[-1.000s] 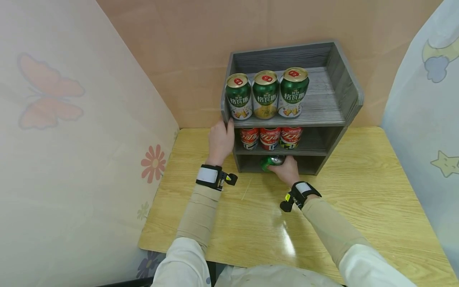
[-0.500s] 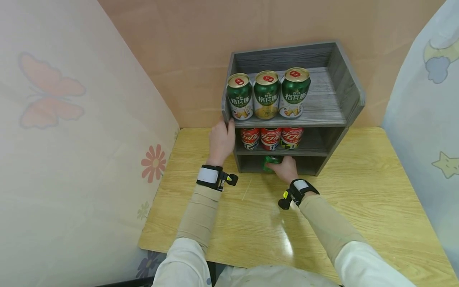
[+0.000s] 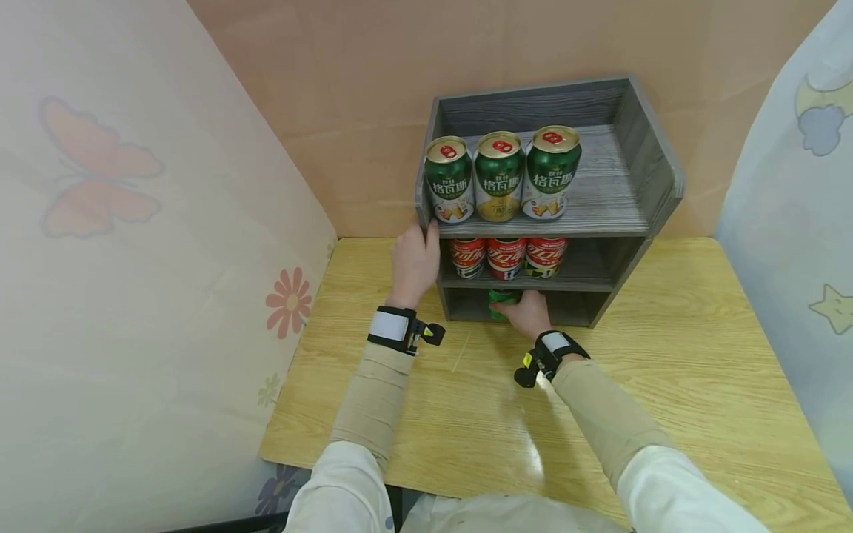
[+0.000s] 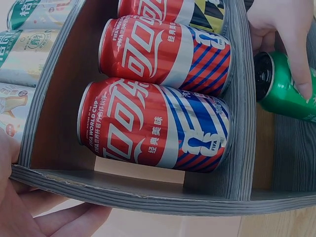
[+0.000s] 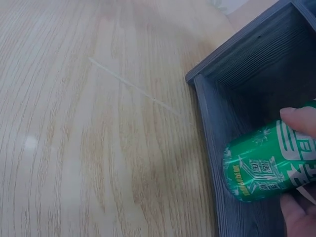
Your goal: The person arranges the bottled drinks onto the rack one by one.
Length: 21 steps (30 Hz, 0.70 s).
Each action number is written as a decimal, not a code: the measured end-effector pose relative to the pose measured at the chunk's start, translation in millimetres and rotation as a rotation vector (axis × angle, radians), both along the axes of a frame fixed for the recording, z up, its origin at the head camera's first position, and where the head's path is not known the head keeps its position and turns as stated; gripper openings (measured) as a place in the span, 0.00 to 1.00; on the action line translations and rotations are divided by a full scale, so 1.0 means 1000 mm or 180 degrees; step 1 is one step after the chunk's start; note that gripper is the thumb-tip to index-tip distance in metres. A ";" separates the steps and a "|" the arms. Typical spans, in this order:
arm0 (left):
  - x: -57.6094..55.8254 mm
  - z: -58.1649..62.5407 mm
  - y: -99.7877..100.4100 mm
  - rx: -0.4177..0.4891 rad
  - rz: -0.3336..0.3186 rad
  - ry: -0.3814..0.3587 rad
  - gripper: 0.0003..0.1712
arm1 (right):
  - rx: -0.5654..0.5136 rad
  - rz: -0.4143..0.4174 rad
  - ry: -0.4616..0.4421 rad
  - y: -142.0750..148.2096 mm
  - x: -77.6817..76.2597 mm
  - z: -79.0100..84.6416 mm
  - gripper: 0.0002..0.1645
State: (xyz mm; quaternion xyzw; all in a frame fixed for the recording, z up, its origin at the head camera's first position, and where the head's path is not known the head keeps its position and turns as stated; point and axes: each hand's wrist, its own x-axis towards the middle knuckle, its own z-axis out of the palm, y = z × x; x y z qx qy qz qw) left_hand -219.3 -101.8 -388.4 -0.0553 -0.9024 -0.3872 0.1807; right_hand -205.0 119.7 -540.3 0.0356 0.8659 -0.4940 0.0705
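Note:
My right hand (image 3: 531,314) grips a green beer-style can (image 5: 256,165) inside the bottom level of the grey wooden shelf (image 3: 606,181). The right wrist view shows the can standing on the bottom board, thumb on one side and fingers on the other. Its top lies under the middle board in the head view. My left hand (image 3: 413,265) holds the left side panel of the shelf, its fingers around the outside in the left wrist view. Three red cola cans (image 4: 158,126) stand in a row on the middle level.
Three green-topped kvass cans (image 3: 500,178) stand on the top level, toward the left, with bare board (image 3: 603,170) to their right. The shelf stands on a wooden table (image 3: 693,355) against a tan back wall. Patterned panels flank the table.
The green can, tilted with its silver top showing before, has gone further into the bottom level and straightened. My right hand moved slightly inward with it. The left hand keeps its hold.

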 end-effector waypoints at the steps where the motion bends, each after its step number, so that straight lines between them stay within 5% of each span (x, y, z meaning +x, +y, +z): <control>1: 0.000 0.000 0.000 0.0016 -0.0003 0.0008 0.18 | -0.0008 0.0008 -0.0029 0.001 0.001 0.000 0.46; 10: 0.001 0.000 -0.002 0.0059 -0.0025 0.0013 0.17 | -0.0230 0.0126 -0.0360 0.014 0.014 0.005 0.55; 21: 0.002 0.001 -0.001 0.0024 -0.0023 0.0018 0.19 | -0.0294 0.0053 -0.0373 0.012 0.020 0.008 0.47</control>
